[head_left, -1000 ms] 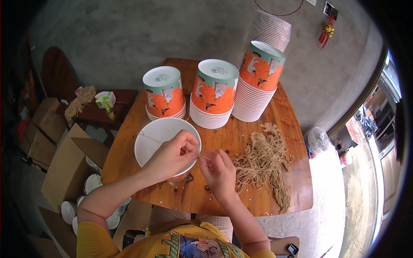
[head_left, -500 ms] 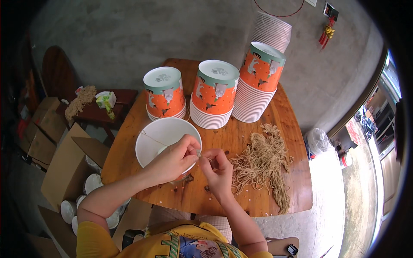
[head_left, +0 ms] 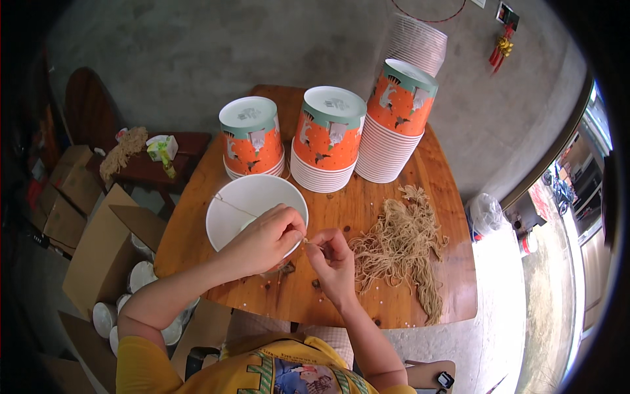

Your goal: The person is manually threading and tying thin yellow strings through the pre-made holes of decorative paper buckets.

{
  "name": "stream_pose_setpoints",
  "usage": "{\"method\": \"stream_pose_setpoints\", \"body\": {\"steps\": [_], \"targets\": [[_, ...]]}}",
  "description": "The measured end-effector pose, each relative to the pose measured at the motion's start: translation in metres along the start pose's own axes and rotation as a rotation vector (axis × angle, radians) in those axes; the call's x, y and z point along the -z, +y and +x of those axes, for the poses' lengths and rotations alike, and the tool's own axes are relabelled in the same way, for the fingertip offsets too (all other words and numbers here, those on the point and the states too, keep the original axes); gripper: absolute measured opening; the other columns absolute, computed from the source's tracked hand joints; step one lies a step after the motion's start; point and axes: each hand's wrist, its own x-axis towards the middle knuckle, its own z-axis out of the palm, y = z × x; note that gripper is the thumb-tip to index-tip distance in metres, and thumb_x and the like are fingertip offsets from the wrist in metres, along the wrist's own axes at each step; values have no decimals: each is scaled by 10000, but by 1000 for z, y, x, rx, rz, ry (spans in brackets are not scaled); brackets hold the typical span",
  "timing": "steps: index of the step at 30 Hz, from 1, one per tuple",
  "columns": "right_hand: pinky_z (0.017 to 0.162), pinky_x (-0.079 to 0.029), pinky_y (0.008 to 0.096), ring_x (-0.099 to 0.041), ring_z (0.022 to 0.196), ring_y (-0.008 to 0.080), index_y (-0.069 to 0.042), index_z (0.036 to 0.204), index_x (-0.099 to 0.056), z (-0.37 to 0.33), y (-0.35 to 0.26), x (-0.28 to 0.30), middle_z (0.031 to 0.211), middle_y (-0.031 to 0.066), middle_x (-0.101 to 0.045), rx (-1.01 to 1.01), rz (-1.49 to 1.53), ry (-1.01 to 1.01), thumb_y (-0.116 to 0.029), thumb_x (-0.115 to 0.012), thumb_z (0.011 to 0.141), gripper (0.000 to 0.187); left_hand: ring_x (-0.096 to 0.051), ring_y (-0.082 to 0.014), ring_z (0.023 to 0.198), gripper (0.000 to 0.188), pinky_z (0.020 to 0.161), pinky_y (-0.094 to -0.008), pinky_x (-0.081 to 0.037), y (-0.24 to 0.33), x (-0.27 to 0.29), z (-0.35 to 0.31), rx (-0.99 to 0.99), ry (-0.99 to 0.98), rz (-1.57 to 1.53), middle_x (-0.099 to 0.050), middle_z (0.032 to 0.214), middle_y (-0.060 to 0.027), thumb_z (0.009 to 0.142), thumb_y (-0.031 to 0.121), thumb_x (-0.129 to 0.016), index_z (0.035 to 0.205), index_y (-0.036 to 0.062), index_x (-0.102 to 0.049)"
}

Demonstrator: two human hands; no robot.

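Note:
An upright white paper bucket (head_left: 226, 226) stands near the table's front left. A thin tan string (head_left: 231, 206) runs from its far-left rim across its mouth toward my hands. Over the bucket's right side, my left hand (head_left: 266, 238) is closed in a pinch on the string. Just right of the rim, my right hand (head_left: 333, 264) pinches the string too, its fingertips close to the left ones. The short bit between the fingertips is too small to make out. A loose heap of tan strings (head_left: 397, 240) lies to the right of my right hand.
Behind stand upside-down stacks of orange and green paper buckets (head_left: 328, 141) on the wooden table (head_left: 433, 308). An open cardboard box (head_left: 105, 262) with white tubs sits on the floor at left. A side bench (head_left: 187, 148) holds more string and a tissue pack.
My left thumb and fingers have shifted slightly at the pinch, beside the right fingertips. The rest has only risen a little in the view.

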Motion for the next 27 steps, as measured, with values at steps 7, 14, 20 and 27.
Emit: {"method": "stream_pose_setpoints", "body": {"steps": [7, 14, 20, 27], "targets": [[608, -481, 220, -575, 715, 45, -27, 1018, -552, -2, -4, -3, 836, 10, -623, 78, -288, 23, -86, -701, 877, 213, -585, -246, 840, 85, 747, -357, -484, 0, -1, -2, 44, -20, -40, -557, 971, -108, 950, 104, -543, 950, 20, -524], [562, -519, 287, -618, 654, 160, -48, 1016, -583, -2, -1, -6, 825, 77, -640, 322, -633, 113, -130, -762, 819, 278, -591, -254, 832, 76, 752, -363, -485, -1, -2, -1, 29, -14, -19, -565, 961, -113, 942, 92, -548, 941, 19, -526], [562, -512, 304, -621, 654, 193, -55, 960, -588, 0, -7, -7, 833, 62, -650, 368, -731, 123, -96, -742, 821, 212, -594, -260, 840, 87, 766, -360, -480, 7, 4, -1, 85, -20, -45, -573, 943, -113, 937, 92, -555, 916, 14, -522], [561, -497, 343, -596, 638, 218, -73, 927, -561, 4, -6, -1, 820, 43, -637, 533, -937, 98, -71, -738, 782, 228, -593, -261, 843, 96, 768, -360, -478, 4, 2, 0, 48, -10, -31, -573, 920, -114, 937, 95, -558, 908, 14, -516]]}}
